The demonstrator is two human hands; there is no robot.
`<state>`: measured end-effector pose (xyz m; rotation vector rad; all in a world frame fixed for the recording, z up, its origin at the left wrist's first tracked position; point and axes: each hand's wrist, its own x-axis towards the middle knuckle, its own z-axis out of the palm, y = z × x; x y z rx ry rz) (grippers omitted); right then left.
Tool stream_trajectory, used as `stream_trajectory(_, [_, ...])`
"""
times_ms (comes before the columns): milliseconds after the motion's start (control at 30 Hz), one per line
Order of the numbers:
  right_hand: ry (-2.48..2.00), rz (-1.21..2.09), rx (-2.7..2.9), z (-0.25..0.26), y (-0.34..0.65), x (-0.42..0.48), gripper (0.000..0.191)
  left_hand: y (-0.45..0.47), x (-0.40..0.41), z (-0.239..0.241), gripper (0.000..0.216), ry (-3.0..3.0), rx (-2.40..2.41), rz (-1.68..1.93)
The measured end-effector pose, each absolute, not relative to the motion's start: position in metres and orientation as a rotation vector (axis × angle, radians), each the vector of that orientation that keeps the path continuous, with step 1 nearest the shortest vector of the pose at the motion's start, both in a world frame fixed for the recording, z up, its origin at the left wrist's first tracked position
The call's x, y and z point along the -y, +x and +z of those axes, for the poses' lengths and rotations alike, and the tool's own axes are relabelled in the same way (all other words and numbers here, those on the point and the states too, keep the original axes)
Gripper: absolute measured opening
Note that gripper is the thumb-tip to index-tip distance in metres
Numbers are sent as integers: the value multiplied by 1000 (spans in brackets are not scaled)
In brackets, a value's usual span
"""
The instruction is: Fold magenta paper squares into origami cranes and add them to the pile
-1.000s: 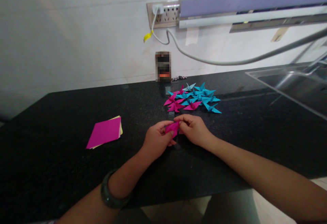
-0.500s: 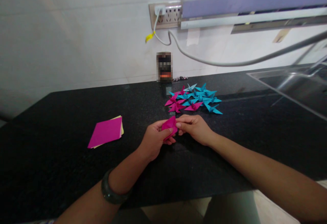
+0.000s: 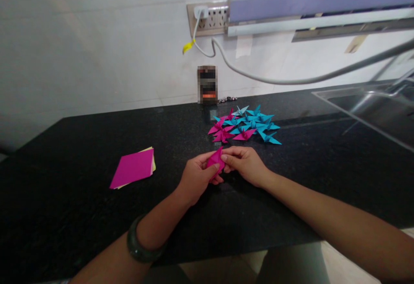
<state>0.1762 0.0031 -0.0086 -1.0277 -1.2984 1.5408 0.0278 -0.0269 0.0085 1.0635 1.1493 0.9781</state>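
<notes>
A small folded piece of magenta paper (image 3: 215, 161) is pinched between both my hands just above the black countertop (image 3: 80, 154). My left hand (image 3: 196, 177) grips its left side with thumb and fingers closed, a dark bangle on that wrist. My right hand (image 3: 244, 164) pinches its right edge with fingers pressed together. Just beyond my hands lies a cluster of finished paper cranes (image 3: 246, 124), magenta ones on the left and blue ones on the right.
A stack of flat square sheets (image 3: 133, 168), magenta on top of pale yellow, lies to the left. A small dark object (image 3: 207, 84) stands against the white wall. A power strip (image 3: 208, 18) with a cable hangs above. A sink (image 3: 371, 107) lies at right.
The magenta piece has turned in my fingers from a flat, narrow shape to a more upright, pointed one. My hands stayed in the same spot.
</notes>
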Motion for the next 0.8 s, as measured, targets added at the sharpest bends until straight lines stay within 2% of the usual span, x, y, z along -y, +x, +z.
stream_trajectory(233, [-1063,1550,1230,-6,173,-1,19,30,28,8,49,1103,-1182,988])
stream_trajectory(667, [-1065,1519,1421,-12,175,-2,26,31,30,7,44,1149,-1200,1004])
stream_trajectory(800, [-996,1599,1432,-12,177,-2,29,31,30,8,44,1155,-1177,977])
